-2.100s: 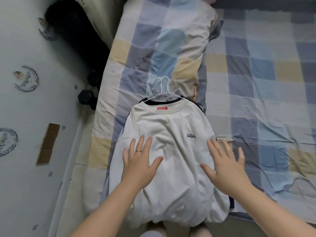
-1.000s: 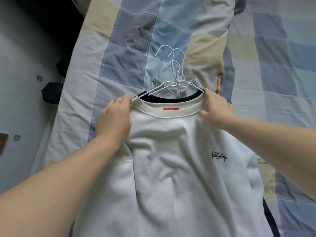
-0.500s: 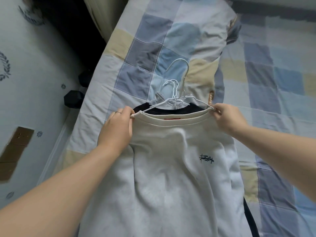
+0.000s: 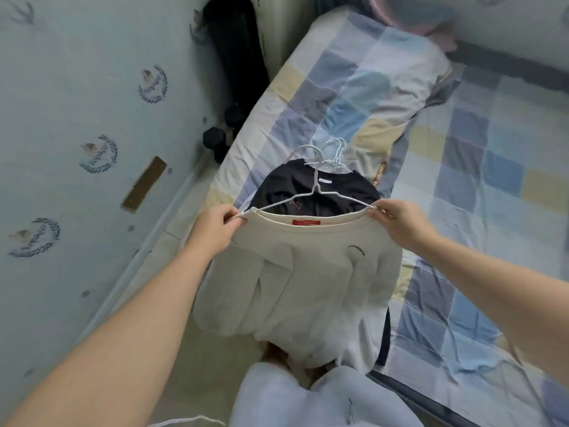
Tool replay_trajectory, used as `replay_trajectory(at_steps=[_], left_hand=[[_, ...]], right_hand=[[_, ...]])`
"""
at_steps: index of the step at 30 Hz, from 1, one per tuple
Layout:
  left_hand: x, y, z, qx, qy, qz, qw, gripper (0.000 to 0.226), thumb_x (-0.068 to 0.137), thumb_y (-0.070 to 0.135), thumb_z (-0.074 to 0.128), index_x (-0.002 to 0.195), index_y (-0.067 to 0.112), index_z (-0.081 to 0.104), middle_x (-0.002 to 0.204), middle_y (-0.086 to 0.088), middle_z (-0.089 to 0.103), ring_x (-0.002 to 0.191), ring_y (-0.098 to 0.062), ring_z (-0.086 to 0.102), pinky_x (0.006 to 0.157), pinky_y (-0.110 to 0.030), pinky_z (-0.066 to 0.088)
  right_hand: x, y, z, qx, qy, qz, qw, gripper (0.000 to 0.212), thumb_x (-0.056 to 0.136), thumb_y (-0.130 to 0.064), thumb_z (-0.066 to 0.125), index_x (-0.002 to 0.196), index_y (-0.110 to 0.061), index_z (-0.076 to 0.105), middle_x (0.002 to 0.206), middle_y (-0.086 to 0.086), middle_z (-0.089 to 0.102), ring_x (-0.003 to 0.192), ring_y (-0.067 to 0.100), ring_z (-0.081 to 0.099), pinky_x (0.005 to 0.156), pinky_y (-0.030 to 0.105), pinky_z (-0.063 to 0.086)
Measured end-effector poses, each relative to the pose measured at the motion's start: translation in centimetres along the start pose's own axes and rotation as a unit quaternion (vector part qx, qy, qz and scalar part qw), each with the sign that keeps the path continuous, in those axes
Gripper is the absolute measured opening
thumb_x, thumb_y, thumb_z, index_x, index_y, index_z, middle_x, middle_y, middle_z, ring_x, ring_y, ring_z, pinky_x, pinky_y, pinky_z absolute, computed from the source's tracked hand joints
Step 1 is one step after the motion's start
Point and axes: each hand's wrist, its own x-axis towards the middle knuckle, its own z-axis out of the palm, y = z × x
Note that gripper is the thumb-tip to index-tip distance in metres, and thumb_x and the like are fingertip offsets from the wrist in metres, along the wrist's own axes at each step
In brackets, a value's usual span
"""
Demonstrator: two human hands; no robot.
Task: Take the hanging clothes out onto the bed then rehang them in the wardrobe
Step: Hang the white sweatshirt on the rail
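A cream sweatshirt [image 4: 301, 278] with a red neck label hangs on a white wire hanger [image 4: 315, 192], lifted off the bed. My left hand [image 4: 215, 231] pinches its left shoulder and hanger end. My right hand [image 4: 397, 223] pinches the right shoulder and hanger end. Underneath, a black shirt [image 4: 308, 188] on its own white hanger lies on the checked bed cover [image 4: 462, 186]. More wire hanger hooks [image 4: 337, 149] show just beyond the black shirt's collar.
A patterned pale wall [image 4: 77, 134] runs along the left, with a narrow strip of floor [image 4: 184, 241] between it and the bed. Dark dumbbells [image 4: 215, 140] sit on the floor near the bed's far corner. A folded checked quilt [image 4: 354, 87] lies at the bed's head.
Both hands went from lying flat on the cream sweatshirt to pinching its shoulders, then lifted it up and toward me. The black shirt beneath is now uncovered.
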Motion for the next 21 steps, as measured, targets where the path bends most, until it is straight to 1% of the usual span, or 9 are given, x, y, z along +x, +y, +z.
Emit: replay_trajectory(at_steps=[2, 4, 5, 6, 9, 12, 15, 18, 21], left_hand=[[-5.0, -1.2, -1.1, -0.031, 0.016, -0.044, 0.998, 0.006, 0.089, 0.019, 0.072, 0.083, 0.018, 0.071, 0.077, 0.001, 0.069, 0.075, -0.018, 0.059, 0.064, -0.021, 0.041], [-9.7, -2.5, -2.0, -0.070, 0.026, -0.086, 0.994, 0.003, 0.088, 0.017, 0.073, 0.087, 0.015, 0.071, 0.082, -0.003, 0.071, 0.076, -0.017, 0.059, 0.066, -0.022, 0.042], [-11.9, -3.1, -2.5, -0.085, 0.033, -0.099, 0.991, 0.004, 0.088, 0.016, 0.074, 0.088, 0.014, 0.071, 0.083, -0.003, 0.071, 0.077, -0.017, 0.059, 0.067, -0.024, 0.043], [-14.1, -3.8, -2.9, -0.094, 0.041, -0.111, 0.989, 0.004, 0.087, 0.016, 0.074, 0.087, 0.015, 0.071, 0.083, -0.002, 0.071, 0.076, -0.017, 0.059, 0.067, -0.025, 0.043], [-20.5, -5.6, -3.9, -0.122, 0.078, -0.124, 0.982, 0.009, 0.087, 0.017, 0.074, 0.082, 0.022, 0.070, 0.077, 0.004, 0.070, 0.073, -0.014, 0.060, 0.062, -0.018, 0.043], [-26.4, -7.2, -4.6, -0.151, 0.117, -0.128, 0.973, 0.007, 0.091, 0.020, 0.071, 0.086, 0.024, 0.072, 0.083, 0.006, 0.073, 0.080, -0.013, 0.065, 0.070, -0.020, 0.047], [-32.0, -8.7, -4.8, -0.164, 0.158, -0.121, 0.966, 0.015, 0.095, 0.020, 0.066, 0.086, 0.031, 0.070, 0.085, 0.010, 0.073, 0.079, -0.007, 0.064, 0.071, -0.016, 0.046], [-37.4, -10.1, -4.8, -0.169, 0.207, -0.114, 0.957, 0.015, 0.097, 0.020, 0.062, 0.088, 0.029, 0.069, 0.087, 0.009, 0.071, 0.079, -0.007, 0.063, 0.071, -0.019, 0.046], [-43.2, -11.5, -4.3, -0.165, 0.245, -0.102, 0.950, 0.014, 0.098, 0.021, 0.060, 0.089, 0.028, 0.067, 0.086, 0.009, 0.070, 0.078, -0.006, 0.062, 0.067, -0.013, 0.043]], right_hand=[[-2.4, -2.2, -0.1, 0.006, -0.001, -0.033, 0.999, 0.017, 0.096, -0.028, 0.061, 0.090, -0.016, 0.071, 0.073, -0.003, 0.061, 0.070, 0.017, 0.050, 0.064, 0.033, 0.035], [-5.0, -4.2, 0.1, 0.010, -0.004, -0.061, 0.998, 0.013, 0.095, -0.028, 0.063, 0.090, -0.019, 0.070, 0.076, -0.005, 0.062, 0.071, 0.010, 0.050, 0.064, 0.024, 0.035], [-6.2, -5.0, 0.3, 0.014, -0.006, -0.074, 0.997, 0.012, 0.094, -0.028, 0.064, 0.089, -0.019, 0.070, 0.075, -0.005, 0.061, 0.070, 0.006, 0.051, 0.062, 0.016, 0.035], [-7.4, -5.7, 0.7, 0.019, -0.009, -0.087, 0.996, 0.012, 0.093, -0.027, 0.065, 0.087, -0.018, 0.069, 0.072, -0.007, 0.059, 0.069, 0.004, 0.051, 0.062, 0.013, 0.035], [-10.7, -7.9, 1.8, 0.028, -0.017, -0.125, 0.992, 0.008, 0.093, -0.025, 0.066, 0.089, -0.018, 0.069, 0.075, -0.013, 0.059, 0.073, 0.000, 0.053, 0.065, 0.009, 0.035], [-13.7, -9.7, 2.9, 0.035, -0.016, -0.175, 0.984, 0.005, 0.094, -0.023, 0.065, 0.092, -0.023, 0.070, 0.082, -0.021, 0.061, 0.084, -0.014, 0.053, 0.070, 0.003, 0.034], [-17.0, -11.3, 3.9, 0.030, -0.013, -0.225, 0.974, 0.008, 0.095, -0.023, 0.063, 0.094, -0.022, 0.071, 0.085, -0.021, 0.062, 0.086, -0.014, 0.053, 0.074, 0.005, 0.036], [-21.0, -12.6, 5.0, 0.034, -0.003, -0.266, 0.963, 0.009, 0.095, -0.020, 0.063, 0.096, -0.020, 0.072, 0.087, -0.020, 0.063, 0.087, -0.013, 0.055, 0.075, 0.001, 0.035], [-26.2, -13.4, 6.3, 0.059, 0.009, -0.294, 0.954, 0.008, 0.094, -0.017, 0.065, 0.094, -0.020, 0.071, 0.088, -0.018, 0.066, 0.085, -0.008, 0.057, 0.075, 0.004, 0.037]])
